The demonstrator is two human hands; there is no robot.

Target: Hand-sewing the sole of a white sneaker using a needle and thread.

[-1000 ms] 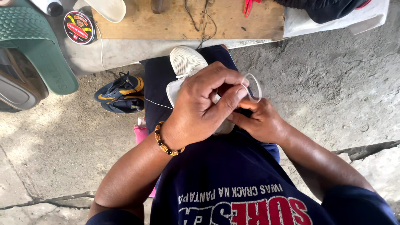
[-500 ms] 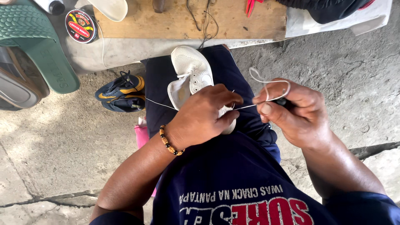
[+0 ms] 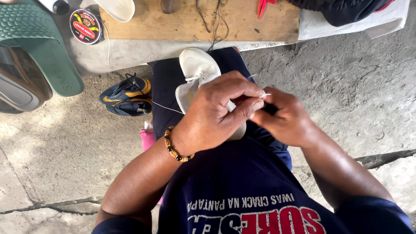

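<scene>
A white shoe [image 3: 196, 69] lies on my lap, toe pointing away from me. My left hand [image 3: 216, 113] covers its heel end, with thumb and fingers pinched on a thin white thread [image 3: 265, 94]. My right hand [image 3: 288, 118] meets it from the right, curled shut around a small dark tool whose shape is mostly hidden. A strand of the thread [image 3: 167, 107] runs off to the left from under the shoe. A beaded bracelet [image 3: 174, 151] sits on my left wrist.
A wooden board [image 3: 182, 19] lies on a concrete ledge ahead, with a round tin [image 3: 85, 26] at its left. A dark blue and yellow shoe [image 3: 125, 95] lies on the concrete floor, green sandals [image 3: 39, 52] at far left, a pink object [image 3: 147, 138] by my leg.
My right hand, which had pulled the thread out to the right in a loop, has come back in against my left hand over the shoe. The loop is gone from view.
</scene>
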